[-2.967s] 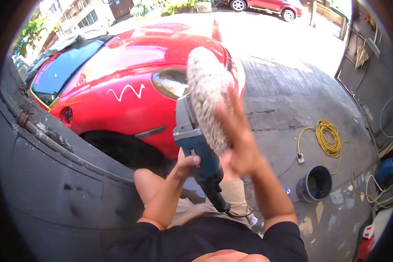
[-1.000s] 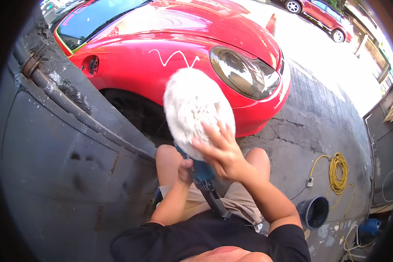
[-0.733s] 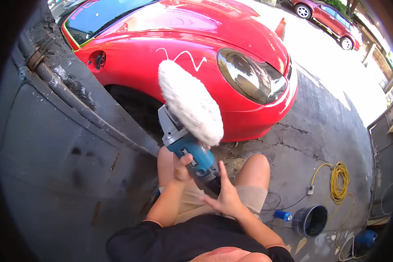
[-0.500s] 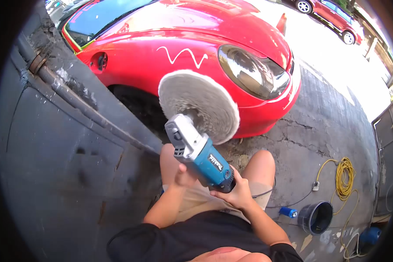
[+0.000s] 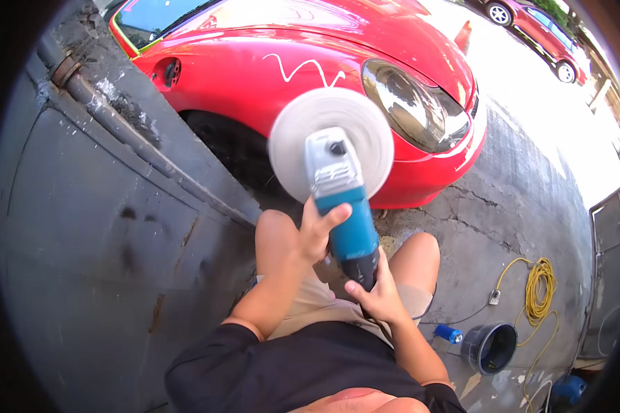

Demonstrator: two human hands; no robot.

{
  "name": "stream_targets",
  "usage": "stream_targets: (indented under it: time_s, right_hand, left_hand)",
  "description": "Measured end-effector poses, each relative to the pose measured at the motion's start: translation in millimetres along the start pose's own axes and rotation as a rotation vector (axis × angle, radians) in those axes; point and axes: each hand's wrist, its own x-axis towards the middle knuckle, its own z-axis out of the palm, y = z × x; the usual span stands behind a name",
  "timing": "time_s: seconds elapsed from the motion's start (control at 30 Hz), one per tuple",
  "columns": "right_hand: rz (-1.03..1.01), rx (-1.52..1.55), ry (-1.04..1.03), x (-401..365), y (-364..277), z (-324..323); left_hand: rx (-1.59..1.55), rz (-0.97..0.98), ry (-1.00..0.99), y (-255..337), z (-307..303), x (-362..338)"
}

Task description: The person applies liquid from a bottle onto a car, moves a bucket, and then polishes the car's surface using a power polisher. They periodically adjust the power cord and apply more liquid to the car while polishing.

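A teal polisher (image 5: pixel 355 224) with a silver head is held in front of me, its head pointing away. My left hand (image 5: pixel 317 230) is wrapped around the body just behind the head, thumb lying over the top. Lower down, my right hand (image 5: pixel 380 297) grips the black rear handle. The round whitish buffing pad (image 5: pixel 291 148) looks blurred and overlaps the front fender of the red car (image 5: pixel 241 72) in this view. A white wavy line (image 5: pixel 303 67) runs across the fender above the pad. To the right of the pad is the car's headlight (image 5: pixel 415 103).
A dark metal wall (image 5: pixel 103 255) with a pipe rises close on my left. On the floor to the right stand a black bucket (image 5: pixel 472 344), a blue can (image 5: pixel 449 334) and a coiled yellow extension cord (image 5: pixel 541 289). An orange cone (image 5: pixel 463 38) is beyond the car.
The polisher has turned more upright, and its pad now faces the car more squarely. My left hand has moved up and closed around the body. The view has shifted slightly.
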Motion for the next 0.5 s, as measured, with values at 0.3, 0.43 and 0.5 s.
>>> stream_targets:
  time_s: [0.3, 0.43, 0.5]
  right_hand:
    - [0.121, 0.237, 0.102, 100.3, -66.5, 7.6]
    - [0.116, 0.246, 0.086, 123.2, -57.4, 15.2]
    - [0.113, 0.220, 0.101, 125.9, -59.0, 28.7]
  left_hand:
    - [0.182, -0.036, 0.060, 65.2, 27.2, 124.2]
    - [0.175, 0.071, -0.004, 71.7, 14.7, 144.6]
    - [0.137, 0.001, 0.006, 77.8, 2.3, 140.2]
